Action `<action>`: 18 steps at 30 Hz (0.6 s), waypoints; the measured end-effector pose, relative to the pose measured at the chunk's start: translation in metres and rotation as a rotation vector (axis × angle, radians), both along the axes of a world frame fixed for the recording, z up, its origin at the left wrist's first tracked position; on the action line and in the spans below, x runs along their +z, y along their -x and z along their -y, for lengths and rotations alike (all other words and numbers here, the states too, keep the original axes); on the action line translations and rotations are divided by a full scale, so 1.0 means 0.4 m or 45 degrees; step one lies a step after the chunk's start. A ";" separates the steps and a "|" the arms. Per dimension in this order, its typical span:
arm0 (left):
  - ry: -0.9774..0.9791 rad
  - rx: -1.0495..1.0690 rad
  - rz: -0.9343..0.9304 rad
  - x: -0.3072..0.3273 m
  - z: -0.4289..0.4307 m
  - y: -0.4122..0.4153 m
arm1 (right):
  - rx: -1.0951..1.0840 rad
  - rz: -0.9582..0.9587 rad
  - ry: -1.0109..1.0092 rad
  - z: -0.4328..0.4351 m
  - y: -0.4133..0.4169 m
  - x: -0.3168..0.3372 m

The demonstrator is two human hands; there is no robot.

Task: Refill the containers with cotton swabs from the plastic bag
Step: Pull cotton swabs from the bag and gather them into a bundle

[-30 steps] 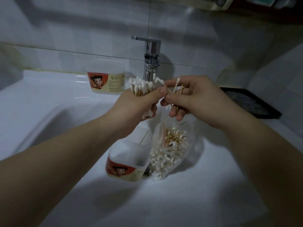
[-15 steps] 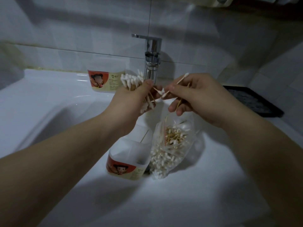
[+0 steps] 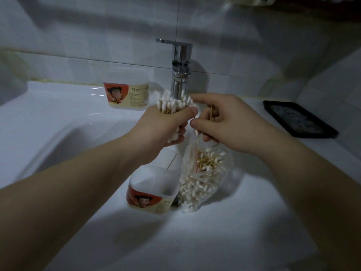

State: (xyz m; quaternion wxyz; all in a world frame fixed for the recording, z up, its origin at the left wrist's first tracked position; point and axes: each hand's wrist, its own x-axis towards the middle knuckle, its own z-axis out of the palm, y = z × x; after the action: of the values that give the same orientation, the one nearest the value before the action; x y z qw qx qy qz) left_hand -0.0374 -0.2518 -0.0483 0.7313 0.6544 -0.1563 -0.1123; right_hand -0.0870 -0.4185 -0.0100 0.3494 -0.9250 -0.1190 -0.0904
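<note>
Head view: my left hand point(image 3: 166, 126) is up in front of the tap point(image 3: 180, 69), its fingers point(image 3: 180, 138) curled tight round a thick bundle of cotton swabs point(image 3: 172, 103). White tips stick out above the fist and a few below it. My right hand point(image 3: 224, 122) is just beside it, touching near the thumbs, fingers bent and pinching a few loose swabs point(image 3: 211, 112); how many, can't tell.

Below both hands the plastic bag point(image 3: 203, 178) stands open on the white sink point(image 3: 195, 241), with plenty of swabs inside. The near container point(image 3: 154, 190) is right against the bag's left side, lid off, with one thin stick point(image 3: 172, 161) leaning out of it. The second container point(image 3: 127, 94) sits well apart at the back edge by the tiled wall, left of the tap. A black tray point(image 3: 298, 119) lies far right on the sink ledge.
</note>
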 end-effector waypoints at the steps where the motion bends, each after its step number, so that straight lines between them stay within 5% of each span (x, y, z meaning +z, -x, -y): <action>1: -0.006 -0.008 -0.012 0.000 -0.002 -0.001 | 0.000 0.000 -0.007 -0.001 0.000 0.001; 7: 0.033 -0.100 -0.044 0.002 -0.001 0.001 | -0.019 -0.051 -0.073 -0.003 0.000 0.009; 13: 0.116 -0.189 -0.117 0.005 0.000 0.006 | -0.128 -0.147 -0.900 -0.007 -0.016 0.027; 18: 0.176 -0.179 -0.145 0.005 0.002 0.009 | -0.176 -0.170 -0.866 0.015 -0.013 0.034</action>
State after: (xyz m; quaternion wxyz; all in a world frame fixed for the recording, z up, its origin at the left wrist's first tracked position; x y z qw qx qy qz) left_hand -0.0409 -0.2525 -0.0461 0.7726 0.5824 -0.1674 -0.1891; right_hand -0.0818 -0.4243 0.0038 0.6376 -0.7654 0.0038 -0.0876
